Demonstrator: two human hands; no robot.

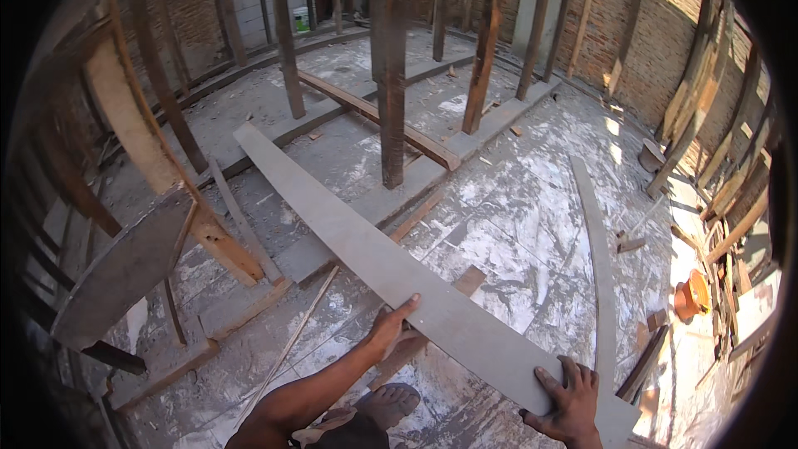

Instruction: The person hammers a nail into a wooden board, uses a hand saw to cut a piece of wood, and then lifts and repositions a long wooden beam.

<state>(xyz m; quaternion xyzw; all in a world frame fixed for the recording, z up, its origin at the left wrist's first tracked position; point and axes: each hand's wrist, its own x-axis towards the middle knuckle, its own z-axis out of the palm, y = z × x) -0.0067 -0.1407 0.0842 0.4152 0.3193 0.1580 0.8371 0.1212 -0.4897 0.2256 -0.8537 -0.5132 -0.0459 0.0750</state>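
Note:
A long grey board (332,229) runs diagonally from the upper left to the lower right in front of me. My left hand (391,328) grips its near edge, thumb on top and the other fingers partly hidden beneath. Near the board's lower-right end, my right hand (569,403) rests on the upper face with its fingers spread. Under the board's middle, a short wooden piece (470,281) sticks out on both sides. My bare foot (389,403) is on the floor below my left hand.
Upright wooden posts (391,116) stand around me. A timber beam (374,116) lies across floor-level planks. A second long grey strip (592,258) lies to the right, near an orange bucket (692,296) and stacked poles. At left leans a curved wooden panel (125,274).

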